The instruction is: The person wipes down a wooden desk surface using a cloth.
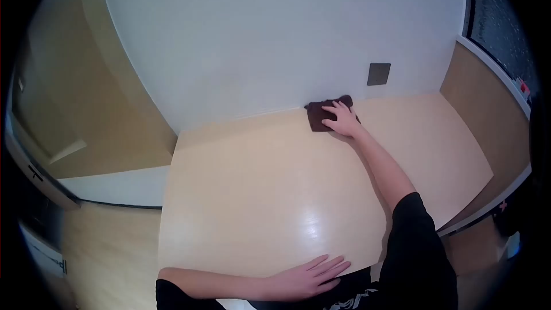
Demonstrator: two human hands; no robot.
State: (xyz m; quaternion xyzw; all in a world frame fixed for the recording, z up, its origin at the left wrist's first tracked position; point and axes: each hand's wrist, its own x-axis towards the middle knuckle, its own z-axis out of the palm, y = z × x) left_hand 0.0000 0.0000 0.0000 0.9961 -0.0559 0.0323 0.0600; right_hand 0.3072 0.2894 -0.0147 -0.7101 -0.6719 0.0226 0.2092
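Note:
A dark brown cloth (319,119) lies on the light wooden tabletop (258,183), against the wall at the table's back edge. My right hand (342,119) presses on the cloth's right part with its fingers spread, the arm stretched far forward. At the table's near edge, my left hand (307,278) rests flat with fingers extended and nothing in it. Part of the cloth is hidden under my right hand.
A pale wall (258,40) with a grey square plate (379,74) rises behind the table. A wooden panel (488,97) borders the right side, below a dark window (499,28). Wooden floor (115,241) shows at the lower left.

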